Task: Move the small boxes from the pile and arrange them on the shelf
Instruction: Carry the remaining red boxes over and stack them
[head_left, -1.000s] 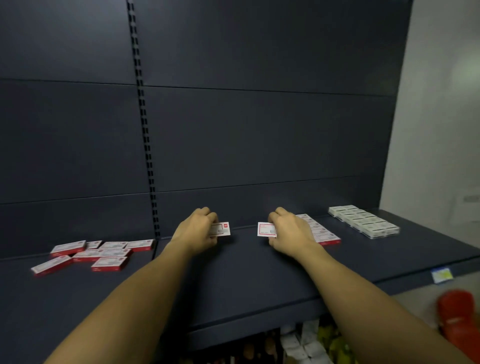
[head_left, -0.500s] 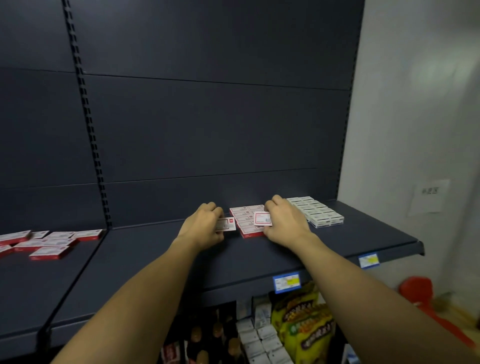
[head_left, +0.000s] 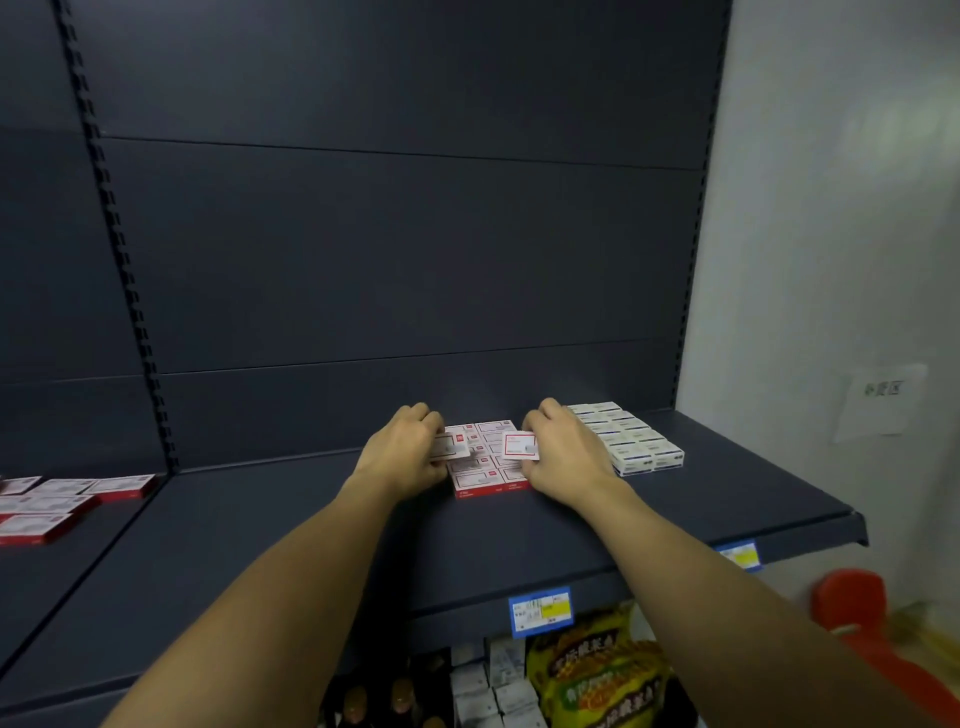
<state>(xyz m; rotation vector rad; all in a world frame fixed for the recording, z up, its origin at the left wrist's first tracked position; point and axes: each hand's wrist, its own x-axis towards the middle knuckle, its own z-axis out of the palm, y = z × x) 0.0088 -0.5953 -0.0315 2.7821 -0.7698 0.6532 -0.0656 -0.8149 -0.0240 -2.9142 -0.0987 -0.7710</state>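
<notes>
At nine o'clock, on the neighbouring shelf section, a loose pile of red-and-white small boxes is seen lying flat. A slotted upright divides that section from the dark blue-grey shelf, which is backed by plain dark panels. Towards the shelf's rear, near the centre, the left hand is held with its grip pinched on one small box, fingers curled over its far edge. Between the hands, an arranged block of red-and-white boxes is laid flat in rows. The right hand is held just beside it, its grip pinched round a second small box, tilted above the block. At three o'clock of that hand, a row of white boxes is set touching one another. A blue-and-yellow price tag is fixed to the shelf's front edge, with yellow snack bags stored below. At the right, a pale wall bears a paper notice, and a red object lies at five o'clock.
</notes>
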